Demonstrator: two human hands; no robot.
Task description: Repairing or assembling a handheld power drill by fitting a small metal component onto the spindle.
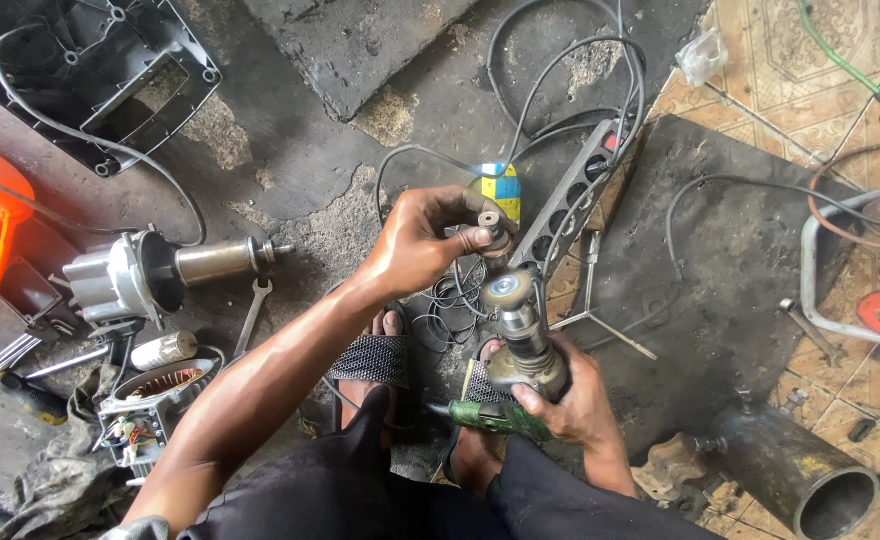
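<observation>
Two hands are seen from above, both busy over the oily floor (380,60). The left hand (425,245) is raised with the wrist bent, its fingers pinched together on a small dark cylindrical part (493,225), held just above the tool's tip. The right hand (570,400) is lower down, wrapped tight around the body of a green power tool (505,405), which is stood upright so its metal spindle end (510,295) points up toward the camera. Both forearms are stretched out from the lap, and sandalled feet (375,365) are planted right under the tool.

Not much in the way of containers, honestly. An open steel pipe (810,480) is lying bottom right, and whatever is inside can't be made out, it's just dark. An empty-looking black plastic housing (110,70) is sitting top left with a cable draped across it. To the left, a motor armature with its metal end cap (150,275) is laid beside a spanner (252,312), and a stator with copper windings (160,385) is parked below that. A grey power strip (570,195) is stretched out behind the hands among loose black cables.
</observation>
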